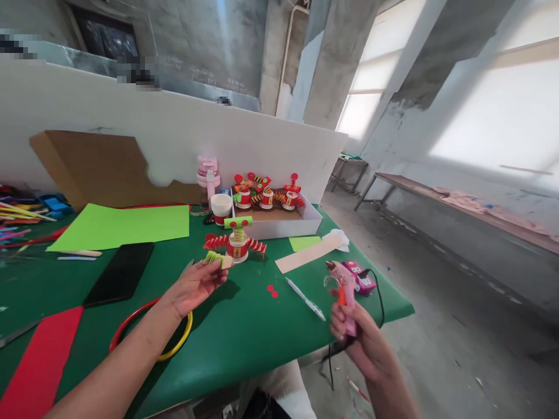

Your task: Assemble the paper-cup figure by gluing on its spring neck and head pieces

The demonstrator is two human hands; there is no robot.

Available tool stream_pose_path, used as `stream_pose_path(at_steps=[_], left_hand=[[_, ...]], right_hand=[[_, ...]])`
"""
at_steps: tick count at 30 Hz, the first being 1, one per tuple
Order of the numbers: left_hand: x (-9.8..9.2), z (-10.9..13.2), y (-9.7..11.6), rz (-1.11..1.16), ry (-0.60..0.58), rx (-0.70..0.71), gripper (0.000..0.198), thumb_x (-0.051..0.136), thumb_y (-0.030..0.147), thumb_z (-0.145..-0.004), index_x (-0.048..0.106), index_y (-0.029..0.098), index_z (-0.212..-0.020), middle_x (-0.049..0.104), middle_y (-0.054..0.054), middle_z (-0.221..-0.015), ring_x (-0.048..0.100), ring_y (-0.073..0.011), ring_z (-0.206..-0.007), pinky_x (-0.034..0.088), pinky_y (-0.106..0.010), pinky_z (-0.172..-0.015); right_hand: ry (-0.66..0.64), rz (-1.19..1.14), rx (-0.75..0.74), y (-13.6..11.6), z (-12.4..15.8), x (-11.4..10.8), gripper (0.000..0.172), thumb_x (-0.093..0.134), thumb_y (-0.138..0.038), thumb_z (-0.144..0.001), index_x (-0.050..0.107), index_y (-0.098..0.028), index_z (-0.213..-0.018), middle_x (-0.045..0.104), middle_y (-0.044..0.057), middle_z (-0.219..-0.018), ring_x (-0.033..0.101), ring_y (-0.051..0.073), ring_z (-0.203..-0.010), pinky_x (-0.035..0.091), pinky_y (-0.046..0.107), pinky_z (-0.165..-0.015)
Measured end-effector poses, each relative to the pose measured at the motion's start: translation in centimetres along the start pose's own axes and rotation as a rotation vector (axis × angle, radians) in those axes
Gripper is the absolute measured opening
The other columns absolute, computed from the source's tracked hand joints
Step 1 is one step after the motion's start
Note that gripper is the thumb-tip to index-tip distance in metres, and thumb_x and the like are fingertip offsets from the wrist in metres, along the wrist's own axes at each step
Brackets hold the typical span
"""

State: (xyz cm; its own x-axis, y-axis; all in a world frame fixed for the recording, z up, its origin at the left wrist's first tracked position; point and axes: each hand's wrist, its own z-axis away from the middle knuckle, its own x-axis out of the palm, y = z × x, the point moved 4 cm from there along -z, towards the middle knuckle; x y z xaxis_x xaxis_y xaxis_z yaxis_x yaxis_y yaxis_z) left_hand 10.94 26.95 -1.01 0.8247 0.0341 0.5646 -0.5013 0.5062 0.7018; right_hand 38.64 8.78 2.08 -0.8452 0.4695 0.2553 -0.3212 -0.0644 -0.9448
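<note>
Between the fingers of my left hand (pixel 198 285) is a green folded paper strip (pixel 215 256) with a pale end. Just beyond it stands a paper cup figure (pixel 238 247) with red pleated arms and a green rolled head bearing red dots. My right hand (pixel 356 326) grips a pink glue gun (pixel 345 279) by its handle near the table's right edge, its nozzle pointing up and left. Two small red paper circles (pixel 272 291) and a white pen (pixel 305 299) lie on the green tabletop between my hands.
Several finished cup figures stand in a white box (pixel 279 228) at the back, beside stacked paper cups (pixel 221 208). Green paper (pixel 126 227), a black phone (pixel 119 273), red paper (pixel 43 355) and a red-yellow ring (pixel 187 331) lie left. A purple box (pixel 360 277) sits right.
</note>
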Motion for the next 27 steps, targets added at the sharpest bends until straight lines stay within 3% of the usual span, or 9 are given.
stream_pose_path(at_steps=[2,5,11,14,22,27], left_hand=[[0.0,0.0,0.0,0.009,0.005,-0.007,0.020,0.064,-0.006,-0.082,0.071,0.009,-0.070,0.072,-0.008,-0.066,0.066,-0.0121,-0.055,0.058,-0.020,-0.054],[0.0,0.0,0.0,0.030,-0.003,-0.017,0.024,0.059,-0.004,-0.086,0.071,0.009,-0.070,0.072,-0.009,-0.066,0.067,-0.0121,-0.055,0.058,-0.020,-0.054],[-0.1,-0.4,-0.4,0.108,-0.043,-0.041,0.022,0.060,0.000,-0.088,0.071,0.009,-0.072,0.073,-0.011,-0.069,0.068,-0.0135,-0.056,0.058,-0.022,-0.055],[-0.3,-0.9,-0.8,0.137,-0.068,-0.057,0.017,0.063,0.001,-0.086,0.070,0.010,-0.074,0.074,-0.009,-0.069,0.068,-0.0135,-0.056,0.058,-0.022,-0.054],[-0.5,-1.6,-1.2,0.121,-0.082,-0.079,0.019,0.058,0.000,-0.089,0.068,0.009,-0.076,0.073,-0.008,-0.066,0.068,-0.0130,-0.055,0.058,-0.021,-0.053],[-0.2,-1.2,-1.0,0.095,-0.088,-0.073,0.020,0.056,0.000,-0.090,0.069,0.009,-0.077,0.073,-0.008,-0.067,0.068,-0.0126,-0.055,0.057,-0.021,-0.054]], right_hand=[[-0.105,-0.125,0.093,0.8,0.0,2.6,0.045,0.078,-0.057,-0.063,0.067,-0.019,-0.085,0.047,-0.004,-0.059,0.038,0.009,-0.045,0.035,0.024,-0.043],[-0.100,-0.068,0.069,1.6,-0.5,5.0,0.051,0.078,-0.065,-0.066,0.067,-0.019,-0.086,0.060,0.000,-0.066,0.046,0.011,-0.050,0.042,0.026,-0.048],[-0.137,0.389,-0.283,2.7,-1.2,8.3,0.055,0.064,-0.074,-0.077,0.067,-0.019,-0.080,0.067,0.006,-0.065,0.053,0.016,-0.058,0.046,0.030,-0.060],[-0.142,0.526,-0.441,3.6,-1.2,9.7,0.050,0.057,-0.068,-0.086,0.070,-0.020,-0.088,0.073,0.008,-0.076,0.059,0.018,-0.061,0.050,0.032,-0.064],[-0.121,0.769,-0.805,4.0,-1.1,11.5,0.046,0.044,-0.052,-0.100,0.074,-0.017,-0.107,0.079,0.011,-0.095,0.074,0.023,-0.086,0.058,0.031,-0.078],[-0.087,0.882,-0.914,4.2,-1.2,11.6,0.047,0.039,-0.048,-0.103,0.072,-0.015,-0.107,0.079,0.012,-0.095,0.076,0.022,-0.085,0.059,0.030,-0.075]])
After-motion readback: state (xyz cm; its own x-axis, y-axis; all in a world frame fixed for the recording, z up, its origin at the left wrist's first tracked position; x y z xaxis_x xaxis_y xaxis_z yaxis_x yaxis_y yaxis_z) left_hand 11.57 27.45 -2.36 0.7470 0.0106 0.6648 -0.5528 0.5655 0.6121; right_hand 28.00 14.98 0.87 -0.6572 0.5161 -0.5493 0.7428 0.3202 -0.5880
